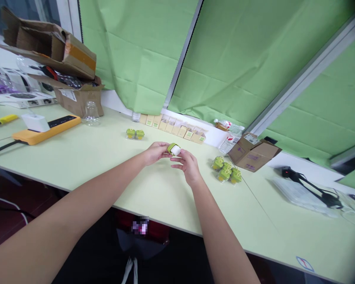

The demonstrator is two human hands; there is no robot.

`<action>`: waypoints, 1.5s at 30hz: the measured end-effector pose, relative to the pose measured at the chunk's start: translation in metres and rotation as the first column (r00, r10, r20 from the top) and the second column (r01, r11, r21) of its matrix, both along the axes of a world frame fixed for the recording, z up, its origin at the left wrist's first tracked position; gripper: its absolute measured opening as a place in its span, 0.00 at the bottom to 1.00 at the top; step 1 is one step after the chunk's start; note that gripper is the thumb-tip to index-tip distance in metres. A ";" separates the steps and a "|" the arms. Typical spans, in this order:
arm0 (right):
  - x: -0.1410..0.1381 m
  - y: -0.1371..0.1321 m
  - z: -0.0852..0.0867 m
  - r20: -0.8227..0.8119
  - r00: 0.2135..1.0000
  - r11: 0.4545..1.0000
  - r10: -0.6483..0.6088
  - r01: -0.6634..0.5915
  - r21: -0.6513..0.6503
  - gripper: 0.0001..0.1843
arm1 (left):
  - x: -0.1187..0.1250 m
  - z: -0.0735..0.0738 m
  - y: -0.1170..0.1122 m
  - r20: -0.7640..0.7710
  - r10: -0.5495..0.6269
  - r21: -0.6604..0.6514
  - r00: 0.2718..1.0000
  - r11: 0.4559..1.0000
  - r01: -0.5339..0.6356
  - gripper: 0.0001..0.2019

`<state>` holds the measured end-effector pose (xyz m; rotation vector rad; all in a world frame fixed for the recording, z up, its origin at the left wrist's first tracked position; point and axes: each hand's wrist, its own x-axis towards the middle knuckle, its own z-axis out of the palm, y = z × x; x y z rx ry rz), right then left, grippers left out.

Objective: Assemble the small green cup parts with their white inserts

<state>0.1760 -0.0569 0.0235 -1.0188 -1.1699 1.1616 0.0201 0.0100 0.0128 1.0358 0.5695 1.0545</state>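
Across the pale green counter (85, 154), my left hand (155, 153) and right hand (187, 165) close their grips on a small green-and-white piece (174, 149), its underside hidden by my fingers (177, 157).

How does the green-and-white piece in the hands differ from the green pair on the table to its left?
The green-and-white piece is held up between the left hand and right hand, while the green pair rests on the table. The piece is single and shows a white face; the pair is two units side by side, mostly green. Both are small and green.
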 end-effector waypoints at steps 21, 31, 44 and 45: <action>0.002 -0.001 0.000 0.052 0.998 0.999 0.033 -0.033 -0.003 0.22 | -0.001 0.000 -0.003 0.020 -0.097 -0.062 0.995 0.993 0.098 0.07; 0.001 -0.001 0.001 0.066 0.997 0.999 -0.033 0.033 -0.001 0.18 | -0.003 -0.003 0.002 0.045 -0.089 -0.045 0.995 0.995 0.091 0.07; 0.002 0.000 0.001 0.110 0.985 0.991 -0.133 0.131 0.023 0.14 | 0.002 0.001 -0.007 0.054 -0.101 -0.064 0.993 0.992 0.104 0.06; 0.002 0.000 0.001 0.117 0.985 0.992 -0.129 0.128 0.017 0.14 | 0.002 0.001 -0.005 0.052 -0.102 -0.061 0.993 0.993 0.105 0.06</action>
